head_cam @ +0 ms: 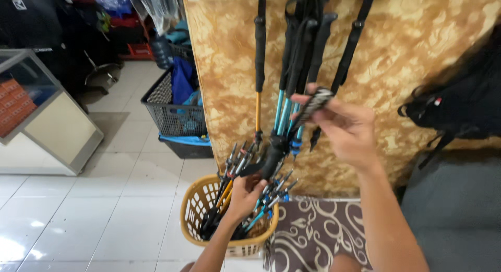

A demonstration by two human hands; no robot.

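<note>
At frame centre, the left hand (pixel 244 195) grips a black trekking pole (pixel 271 158), long axis tilted upward-right, above the yellow basket (pixel 194 207). Right hand (pixel 347 130) fingers pinch its striped wrist strap (pixel 313 106).

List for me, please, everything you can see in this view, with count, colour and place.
Hanging trekking poles: several, black grips with teal and orange shafts, on the mottled brown wall panel.
Woven plastic basket: one, tan, on the floor, holding a bundle of folded poles.
Wire mesh basket: one, black, left of the panel, with blue fabric inside.
Glass display counter: one, pale frame, far left.
Patterned mat: one, brown with cream swirls, right of the tan basket.
Backpack: one, black, right edge.
Tiled floor: white, lower left.
Left hand: over the tan basket, gripping a black pole handle.
Right hand: raised, pinching a black-and-white wrist strap.
</note>
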